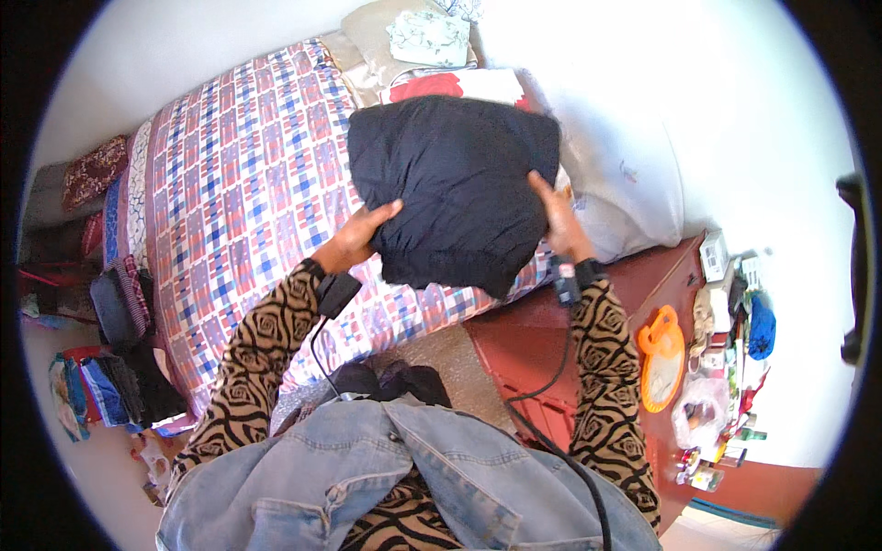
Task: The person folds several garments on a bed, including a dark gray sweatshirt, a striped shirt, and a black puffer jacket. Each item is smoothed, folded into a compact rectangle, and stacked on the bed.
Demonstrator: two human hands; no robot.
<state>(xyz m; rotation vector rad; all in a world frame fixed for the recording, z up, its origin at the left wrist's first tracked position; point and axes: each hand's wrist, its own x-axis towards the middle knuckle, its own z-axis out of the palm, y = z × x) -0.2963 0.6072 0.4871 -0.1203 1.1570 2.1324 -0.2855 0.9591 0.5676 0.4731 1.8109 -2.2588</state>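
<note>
A folded black cloth garment (458, 186) is held up between my two hands over the edge of the bed. My left hand (355, 237) grips its lower left side, thumb on top and fingers hidden beneath. On the opposite side, my right hand (561, 217) holds the right edge, its thumb lying along the cloth. Below the garment spreads a checked bedsheet (255, 186) in white, red and blue. Behind it lies a red and white folded cloth (448, 86), partly covered by the garment.
A beige pillow (365, 31) and a pale patterned cloth (428, 38) lie at the bed's head. Right of the bed, a red-brown cabinet (627, 293) bears an orange-framed mirror (663, 365), a plastic bag (699, 413) and bottles. Clothes (117, 386) hang at left. Cables run from both wrists.
</note>
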